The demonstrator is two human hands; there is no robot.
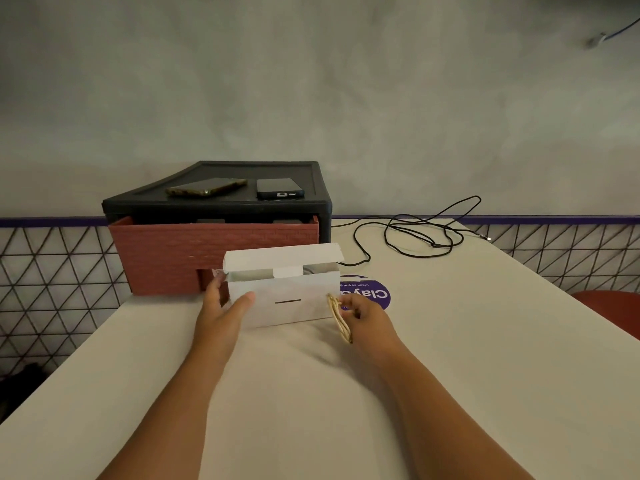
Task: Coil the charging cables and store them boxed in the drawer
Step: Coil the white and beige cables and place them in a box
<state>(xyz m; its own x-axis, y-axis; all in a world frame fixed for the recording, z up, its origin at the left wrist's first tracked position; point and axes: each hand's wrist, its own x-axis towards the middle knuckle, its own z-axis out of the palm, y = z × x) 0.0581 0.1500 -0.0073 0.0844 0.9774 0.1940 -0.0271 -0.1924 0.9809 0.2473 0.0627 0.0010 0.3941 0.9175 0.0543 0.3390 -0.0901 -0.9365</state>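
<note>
Boxing is the step in hand, we judge. At centre frame our left hand [221, 306] grips the left end of the open white box [284, 301], thumb across its front. Our right hand [365, 315] pinches the coiled tan cable [340, 320] just beside the box's right edge. Next we would lift the coil over the rim and drop it in. The black cable [415, 233] lies uncoiled on the table [467, 358], centre right; the drawer [194, 254] stands behind the box.

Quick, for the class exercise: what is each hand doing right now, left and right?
The left hand holds the left end of the white box.
The right hand pinches the coiled beige cable.
</note>
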